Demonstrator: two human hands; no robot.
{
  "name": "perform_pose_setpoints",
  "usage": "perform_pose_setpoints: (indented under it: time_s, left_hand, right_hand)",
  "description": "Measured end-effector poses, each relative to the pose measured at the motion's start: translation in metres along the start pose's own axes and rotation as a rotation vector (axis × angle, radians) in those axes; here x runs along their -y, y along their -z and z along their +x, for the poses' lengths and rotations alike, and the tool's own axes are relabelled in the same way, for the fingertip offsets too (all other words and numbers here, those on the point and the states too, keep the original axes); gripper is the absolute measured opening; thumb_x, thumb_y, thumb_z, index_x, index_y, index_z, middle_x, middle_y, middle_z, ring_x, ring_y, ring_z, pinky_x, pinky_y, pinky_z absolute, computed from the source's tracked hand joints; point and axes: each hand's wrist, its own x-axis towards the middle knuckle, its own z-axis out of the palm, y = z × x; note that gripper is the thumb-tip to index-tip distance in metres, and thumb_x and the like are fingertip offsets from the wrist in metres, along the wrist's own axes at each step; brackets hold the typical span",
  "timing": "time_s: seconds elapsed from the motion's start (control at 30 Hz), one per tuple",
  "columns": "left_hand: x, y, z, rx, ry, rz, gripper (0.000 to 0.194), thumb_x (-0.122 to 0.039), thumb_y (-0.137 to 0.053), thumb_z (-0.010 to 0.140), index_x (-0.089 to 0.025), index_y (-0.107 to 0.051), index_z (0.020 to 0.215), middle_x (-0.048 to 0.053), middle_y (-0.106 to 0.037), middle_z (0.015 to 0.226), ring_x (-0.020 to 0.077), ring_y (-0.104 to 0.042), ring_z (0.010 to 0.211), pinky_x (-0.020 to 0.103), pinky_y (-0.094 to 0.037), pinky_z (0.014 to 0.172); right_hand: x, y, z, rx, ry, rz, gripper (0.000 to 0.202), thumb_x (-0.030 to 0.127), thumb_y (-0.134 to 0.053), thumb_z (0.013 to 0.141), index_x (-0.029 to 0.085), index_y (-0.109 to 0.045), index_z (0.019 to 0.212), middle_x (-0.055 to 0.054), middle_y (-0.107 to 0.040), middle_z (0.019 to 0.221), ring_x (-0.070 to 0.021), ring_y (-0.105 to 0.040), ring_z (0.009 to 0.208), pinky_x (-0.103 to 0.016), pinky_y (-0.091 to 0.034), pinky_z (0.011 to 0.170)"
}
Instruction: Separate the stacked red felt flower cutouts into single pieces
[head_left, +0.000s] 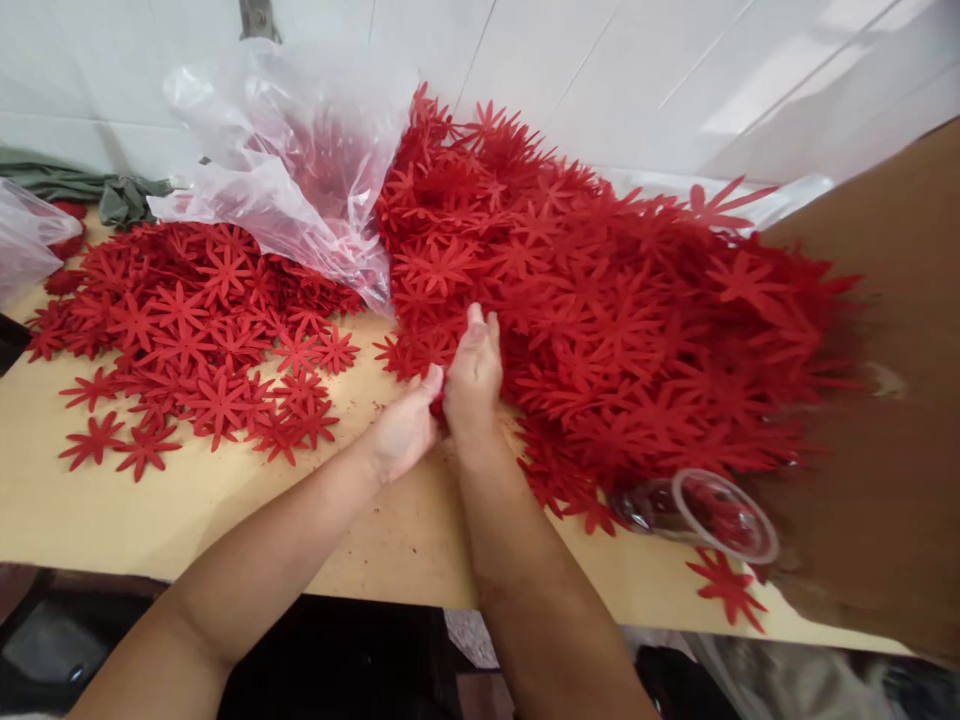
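Observation:
Both of my hands meet at the near left edge of a tall heap of red flower-shaped pieces (585, 300). My left hand (409, 425) is closed, its thumb up against a small bit of red that shows between the hands. My right hand (474, 375) is beside it, fingers pressed together and pointing away; what it holds, if anything, is hidden. A lower pile of the same red pieces (187, 330) lies to the left, with a few loose ones at its near side.
A clear plastic bag (300, 180) stands behind the left pile. A clear plastic cup (727, 515) lies on its side at the right, near a cardboard box (885, 420). Dark green cloth (112, 195) lies at the back left. A white wall (585, 60) rises behind the table (247, 515).

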Motion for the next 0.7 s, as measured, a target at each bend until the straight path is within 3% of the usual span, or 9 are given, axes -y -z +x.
perform_pose_setpoints:
  time_s: [0.07, 0.2, 0.37, 0.43, 0.53, 0.63, 0.7]
  left_hand:
    - [0.001, 0.001, 0.001, -0.072, -0.021, 0.057, 0.024, -0.025, -0.044, 0.087, -0.020, -0.062, 0.102, 0.006, -0.067, 0.103, 0.0165, -0.060, 0.103, 0.032, -0.045, 0.093]
    - [-0.010, 0.010, 0.005, -0.247, -0.099, 0.079, 0.017, -0.021, -0.046, 0.085, -0.016, -0.063, 0.084, 0.003, -0.066, 0.076, 0.0124, -0.063, 0.079, 0.028, -0.051, 0.080]
    - [-0.028, 0.018, 0.007, -0.341, -0.152, -0.010, 0.023, -0.028, -0.042, 0.088, -0.014, -0.060, 0.085, 0.004, -0.066, 0.072, 0.0125, -0.064, 0.069, 0.030, -0.053, 0.075]
    - [-0.033, 0.019, 0.008, -0.341, -0.199, -0.045, 0.025, -0.031, -0.042, 0.087, -0.014, -0.061, 0.085, 0.005, -0.067, 0.074, 0.0139, -0.065, 0.074, 0.031, -0.052, 0.077]
    - [-0.038, 0.022, 0.008, -0.275, -0.187, -0.063, 0.031, -0.036, -0.041, 0.087, -0.014, -0.062, 0.081, 0.007, -0.068, 0.079, 0.0167, -0.065, 0.085, 0.033, -0.052, 0.081]
    - [-0.040, 0.024, 0.008, -0.207, -0.110, -0.038, 0.041, -0.042, -0.037, 0.087, -0.013, -0.061, 0.074, 0.009, -0.067, 0.081, 0.0195, -0.064, 0.091, 0.034, -0.051, 0.082]
    - [-0.041, 0.023, 0.007, -0.163, -0.087, -0.035, 0.044, -0.046, -0.035, 0.087, -0.014, -0.059, 0.071, 0.009, -0.066, 0.079, 0.0200, -0.063, 0.091, 0.036, -0.051, 0.083]
  right_hand:
    - [-0.005, 0.005, 0.001, -0.033, -0.006, 0.032, 0.062, 0.054, -0.018, 0.089, 0.015, -0.052, 0.123, -0.014, -0.054, 0.127, -0.0259, -0.040, 0.129, -0.054, -0.032, 0.105]
    - [0.016, 0.010, -0.003, 0.018, 0.061, 0.139, 0.055, 0.051, -0.024, 0.090, 0.015, -0.062, 0.106, -0.012, -0.064, 0.111, -0.0227, -0.054, 0.115, -0.047, -0.040, 0.101]
    - [0.027, 0.018, 0.000, 0.098, -0.078, 0.290, 0.048, 0.056, -0.039, 0.084, 0.016, -0.064, 0.089, -0.010, -0.069, 0.088, -0.0203, -0.064, 0.085, -0.041, -0.051, 0.082]
    - [0.026, 0.020, 0.001, 0.223, -0.093, 0.357, 0.045, 0.057, -0.050, 0.078, 0.017, -0.062, 0.092, -0.009, -0.068, 0.089, -0.0194, -0.064, 0.084, -0.039, -0.053, 0.077]
    - [0.028, 0.019, -0.001, 0.406, 0.018, 0.288, 0.048, 0.053, -0.061, 0.070, 0.018, -0.060, 0.103, -0.009, -0.066, 0.099, -0.0204, -0.061, 0.093, -0.040, -0.051, 0.083]
    - [0.029, 0.016, -0.004, 0.424, 0.118, 0.153, 0.045, 0.046, -0.064, 0.070, 0.017, -0.062, 0.104, -0.010, -0.064, 0.102, -0.0216, -0.058, 0.098, -0.043, -0.045, 0.092]
    - [0.028, 0.014, -0.005, 0.424, 0.096, 0.152, 0.039, 0.043, -0.062, 0.072, 0.017, -0.064, 0.101, -0.010, -0.065, 0.102, -0.0218, -0.057, 0.098, -0.043, -0.044, 0.092]
